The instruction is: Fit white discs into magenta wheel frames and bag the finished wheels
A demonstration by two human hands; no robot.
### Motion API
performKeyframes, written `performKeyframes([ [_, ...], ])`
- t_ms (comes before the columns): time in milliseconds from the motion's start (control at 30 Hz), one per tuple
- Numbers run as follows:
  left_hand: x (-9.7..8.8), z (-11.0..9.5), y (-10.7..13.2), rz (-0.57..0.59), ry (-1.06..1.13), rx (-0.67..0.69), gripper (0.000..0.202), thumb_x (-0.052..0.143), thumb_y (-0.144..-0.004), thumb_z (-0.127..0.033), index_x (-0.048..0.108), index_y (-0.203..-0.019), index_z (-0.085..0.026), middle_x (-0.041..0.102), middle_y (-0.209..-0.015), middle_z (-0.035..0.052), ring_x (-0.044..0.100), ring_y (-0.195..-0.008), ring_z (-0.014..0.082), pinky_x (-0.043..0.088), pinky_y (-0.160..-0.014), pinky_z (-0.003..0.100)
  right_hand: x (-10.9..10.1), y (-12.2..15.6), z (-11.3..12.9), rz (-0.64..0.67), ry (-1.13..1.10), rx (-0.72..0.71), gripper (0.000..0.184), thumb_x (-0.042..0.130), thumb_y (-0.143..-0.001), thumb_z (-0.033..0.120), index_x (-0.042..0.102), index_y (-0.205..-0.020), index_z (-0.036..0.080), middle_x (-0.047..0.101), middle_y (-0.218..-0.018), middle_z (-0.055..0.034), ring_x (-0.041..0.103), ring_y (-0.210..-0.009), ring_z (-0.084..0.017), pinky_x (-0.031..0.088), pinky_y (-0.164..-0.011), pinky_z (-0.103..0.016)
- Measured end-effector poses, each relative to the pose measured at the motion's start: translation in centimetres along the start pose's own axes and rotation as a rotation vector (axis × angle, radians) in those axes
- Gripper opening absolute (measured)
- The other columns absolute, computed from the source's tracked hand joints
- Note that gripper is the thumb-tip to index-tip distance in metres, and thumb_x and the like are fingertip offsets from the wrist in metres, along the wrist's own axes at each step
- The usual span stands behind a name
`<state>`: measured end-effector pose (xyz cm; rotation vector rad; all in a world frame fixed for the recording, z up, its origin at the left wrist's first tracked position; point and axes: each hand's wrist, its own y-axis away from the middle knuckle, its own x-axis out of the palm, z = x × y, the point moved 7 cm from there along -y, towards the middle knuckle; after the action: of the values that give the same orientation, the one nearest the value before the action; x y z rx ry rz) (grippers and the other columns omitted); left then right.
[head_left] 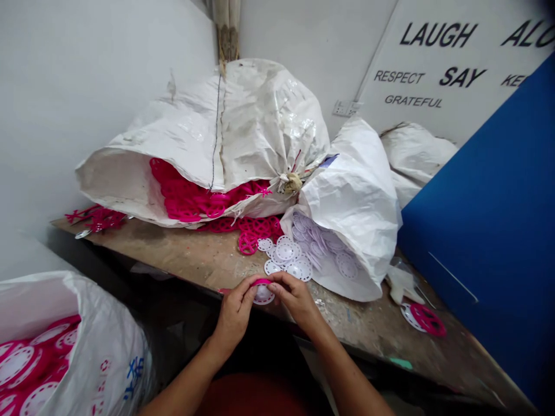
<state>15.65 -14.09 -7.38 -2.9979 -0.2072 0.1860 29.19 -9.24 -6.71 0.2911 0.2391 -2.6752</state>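
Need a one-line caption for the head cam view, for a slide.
Left hand and right hand hold a magenta plastic ring against a white perforated disc at a wooden bench.

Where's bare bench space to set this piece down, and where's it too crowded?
For the held disc, bare wood shows on the bench left of the white discs, and right of your right hand, before the pink-and-white pair. Crowded: the centre, where pink rings and white discs spill from the white sacks.

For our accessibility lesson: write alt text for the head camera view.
A left hand and right hand hold a pink ring against a white perforated disc at a worn wooden bench. Woven white sacks behind spill more pink and white pieces.
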Motion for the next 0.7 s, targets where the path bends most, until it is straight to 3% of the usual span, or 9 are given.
performKeyframes([
  [100, 0.4, -0.5, 0.0, 0.035, 0.010, 0.004, 0.031, 0.048, -0.087, -0.034, 0.062, -0.111, -0.019, 0.065, -0.114, 0.0070, 0.059, -0.106, 0.0219, 0.045, -0.092, 0.033, -0.3, 0.1, 0.3, -0.040, -0.064, 0.031, 0.020, 0.059, -0.082, 0.034, 0.065, -0.092, 0.019, 0.060, -0.071, 0.0017, 0.051, -0.054, -0.009, 0.040, -0.053, -0.022],
  [200, 1.0, -0.2, 0.2, 0.063, 0.180, -0.077, 0.039, 0.052, -0.086, -0.036, 0.052, -0.121, -0.019, 0.062, -0.118, 0.0079, 0.060, -0.105, 0.0221, 0.050, -0.086, 0.032, -0.9, 0.1, 0.3, -0.131, -0.179, 0.062, 0.021, 0.057, -0.083, 0.036, 0.063, -0.092, 0.017, 0.056, -0.063, 0.0037, 0.048, -0.051, -0.008, 0.039, -0.052, -0.021],
  [300, 1.7, 0.3, 0.6, 0.122, 0.276, -0.162, 0.044, 0.057, -0.082, -0.037, 0.050, -0.120, -0.017, 0.065, -0.109, 0.0086, 0.065, -0.093, 0.0223, 0.054, -0.073, 0.030, -0.6, 0.3, 0.3, -0.097, -0.264, 0.067, 0.023, 0.058, -0.082, 0.035, 0.059, -0.097, 0.018, 0.060, -0.073, 0.0018, 0.052, -0.057, -0.009, 0.043, -0.057, -0.022],
  [400, 1.7, 0.8, 0.6, 0.102, 0.240, -0.165, 0.039, 0.057, -0.082, -0.037, 0.053, -0.114, -0.016, 0.068, -0.096, 0.0069, 0.067, -0.081, 0.0202, 0.055, -0.071, 0.031, 0.0, 0.7, 0.2, -0.044, -0.159, 0.039, 0.029, 0.061, -0.080, 0.030, 0.056, -0.107, 0.020, 0.062, -0.087, -0.0009, 0.058, -0.071, -0.013, 0.046, -0.062, -0.024],
  [533, 1.5, 1.7, 0.7, 0.021, 0.184, -0.170, 0.039, 0.058, -0.081, -0.039, 0.053, -0.111, -0.015, 0.069, -0.088, 0.0058, 0.067, -0.073, 0.0192, 0.054, -0.065, 0.029, 0.7, 1.1, 0.8, -0.057, -0.027, -0.021, 0.023, 0.057, -0.083, 0.027, 0.056, -0.105, 0.021, 0.063, -0.087, -0.0006, 0.058, -0.074, -0.013, 0.045, -0.066, -0.024],
  [633, -0.2, 1.4, 1.4, -0.018, 0.211, -0.190, 0.042, 0.061, -0.079, -0.039, 0.053, -0.112, -0.015, 0.069, -0.091, 0.0061, 0.067, -0.076, 0.0197, 0.055, -0.069, 0.030, 0.8, 0.4, 1.8, 0.011, 0.019, -0.060, 0.028, 0.061, -0.080, 0.028, 0.058, -0.108, 0.021, 0.064, -0.089, -0.0004, 0.058, -0.079, -0.014, 0.044, -0.072, -0.025],
  [700, -4.2, -0.1, 2.3, -0.218, 0.260, -0.132, 0.044, 0.066, -0.075, -0.039, 0.053, -0.112, -0.019, 0.069, -0.091, 0.0033, 0.067, -0.075, 0.0187, 0.055, -0.071, 0.031, -0.5, -0.8, 1.8, 0.008, 0.071, -0.067, 0.029, 0.062, -0.079, 0.031, 0.061, -0.106, 0.021, 0.065, -0.087, -0.0007, 0.059, -0.079, -0.015, 0.044, -0.073, -0.026],
])
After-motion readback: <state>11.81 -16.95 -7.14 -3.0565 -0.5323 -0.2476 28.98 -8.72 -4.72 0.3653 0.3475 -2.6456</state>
